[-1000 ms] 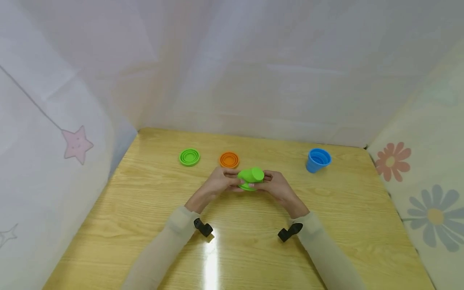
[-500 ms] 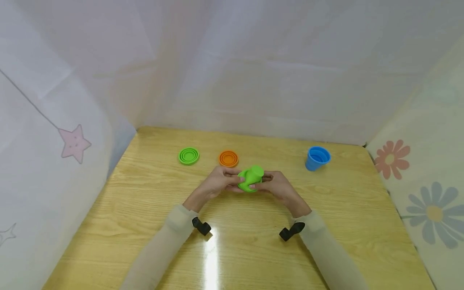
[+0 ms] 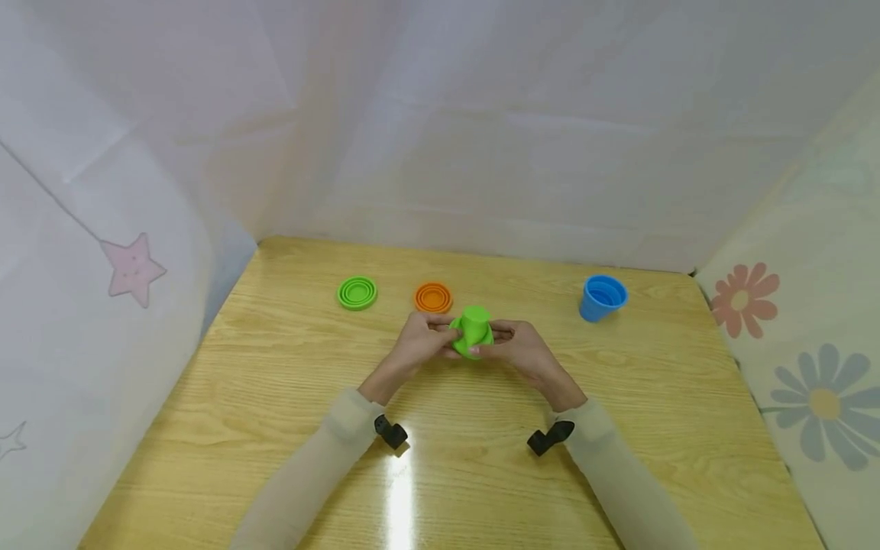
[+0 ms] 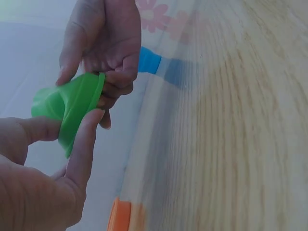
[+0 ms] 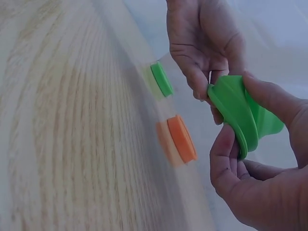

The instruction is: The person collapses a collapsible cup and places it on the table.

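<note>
A green collapsible cup (image 3: 474,328) is held above the table between both hands, its small base upward and its wide rim downward. My left hand (image 3: 417,342) pinches the rim side, thumb on the outer wall and fingers at the rim, as the left wrist view shows. From the other side my right hand (image 3: 525,351) pinches the same cup, thumb pressed on the wall. The cup's wall (image 5: 238,113) looks dented and partly folded near the rim. Its inside faces away from the head view.
Behind the hands on the wooden table (image 3: 467,473) lie a flattened green cup (image 3: 357,293) and a flattened orange cup (image 3: 433,298). An expanded blue cup (image 3: 602,298) stands at the right. Pale printed sheets (image 3: 440,153) enclose the table's back and sides.
The green cup's base has swung from pointing right to pointing up and slightly away. Both hands keep their pinch on it, and the folds in its wall have shifted.
</note>
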A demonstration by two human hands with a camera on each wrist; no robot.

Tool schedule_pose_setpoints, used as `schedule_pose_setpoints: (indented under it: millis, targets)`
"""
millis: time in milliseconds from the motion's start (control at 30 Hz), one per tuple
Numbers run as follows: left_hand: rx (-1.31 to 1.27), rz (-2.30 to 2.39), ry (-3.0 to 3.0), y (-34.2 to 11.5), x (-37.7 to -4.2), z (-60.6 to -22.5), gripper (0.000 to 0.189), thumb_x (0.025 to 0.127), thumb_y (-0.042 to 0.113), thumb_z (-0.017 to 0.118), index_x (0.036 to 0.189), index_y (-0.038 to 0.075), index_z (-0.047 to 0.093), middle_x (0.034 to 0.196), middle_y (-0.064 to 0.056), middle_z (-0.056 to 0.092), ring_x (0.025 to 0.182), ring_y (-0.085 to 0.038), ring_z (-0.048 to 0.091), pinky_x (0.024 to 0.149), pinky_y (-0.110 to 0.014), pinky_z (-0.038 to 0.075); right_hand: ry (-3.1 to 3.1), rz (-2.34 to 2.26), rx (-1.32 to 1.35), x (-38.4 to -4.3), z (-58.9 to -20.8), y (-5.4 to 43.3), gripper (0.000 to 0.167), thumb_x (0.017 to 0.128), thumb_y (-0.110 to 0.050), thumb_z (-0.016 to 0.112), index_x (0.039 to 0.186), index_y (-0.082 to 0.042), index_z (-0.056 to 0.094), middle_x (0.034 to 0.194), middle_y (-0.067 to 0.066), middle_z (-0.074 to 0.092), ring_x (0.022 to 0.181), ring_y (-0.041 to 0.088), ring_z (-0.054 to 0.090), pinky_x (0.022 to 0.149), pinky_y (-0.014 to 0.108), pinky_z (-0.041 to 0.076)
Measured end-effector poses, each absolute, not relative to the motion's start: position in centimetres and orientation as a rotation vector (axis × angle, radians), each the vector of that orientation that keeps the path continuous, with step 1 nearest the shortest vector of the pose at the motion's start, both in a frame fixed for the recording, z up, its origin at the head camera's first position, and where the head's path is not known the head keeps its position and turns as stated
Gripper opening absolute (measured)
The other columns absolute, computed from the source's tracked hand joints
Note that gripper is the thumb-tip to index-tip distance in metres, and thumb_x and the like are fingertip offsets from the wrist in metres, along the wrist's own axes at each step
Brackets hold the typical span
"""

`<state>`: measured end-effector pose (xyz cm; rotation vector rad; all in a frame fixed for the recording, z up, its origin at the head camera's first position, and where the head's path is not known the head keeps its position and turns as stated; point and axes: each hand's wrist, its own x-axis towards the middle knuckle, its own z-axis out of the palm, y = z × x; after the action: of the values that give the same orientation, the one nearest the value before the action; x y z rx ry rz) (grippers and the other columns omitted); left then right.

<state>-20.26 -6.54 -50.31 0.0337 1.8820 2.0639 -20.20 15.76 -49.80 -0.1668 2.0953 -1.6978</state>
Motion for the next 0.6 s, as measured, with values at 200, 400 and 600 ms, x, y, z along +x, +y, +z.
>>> schedule_pose_setpoints:
  millis: [200,400,600]
  targets:
    - [-0.035,2.069,1.979,-6.1,-19.5,-50.0,0.038,0.097,-0.001,0.066,0.134,-0.009,0.066,0.112,-0.028,0.076,0.077,-0.016,0.077,0.077,-0.037,0.070,2.167,-1.703,-0.118,-19.8,-49.7,14.7,0.066,0.086,-0.018,0.087,0.144,0.001,0.060,0.136,0.019,0.070,0.117,0.024,0.071,0.103,0.035,0.061]
    - [-0.037,2.066,2.022,-6.1,-19.2,-50.1,0.032,0.096,-0.001,0.067,0.128,-0.007,0.071,0.104,-0.024,0.077,0.074,-0.014,0.076,0.074,-0.036,0.070,2.244,-1.693,-0.082,-19.8,-50.0,14.0,0.050,0.088,-0.013,0.081,0.134,0.002,0.068,0.123,0.020,0.076,0.108,0.022,0.073,0.099,0.040,0.063]
    - [0.068,2.043,1.884,-7.0,-19.5,-50.5,0.038,0.101,0.002,0.064,0.137,-0.008,0.063,0.123,-0.029,0.071,0.089,-0.019,0.078,0.082,-0.032,0.069,2.202,-1.714,-0.043,-19.9,-50.1,14.1,0.046,0.090,-0.011,0.079,0.132,0.002,0.069,0.125,0.021,0.074,0.107,0.021,0.070,0.101,0.046,0.062]
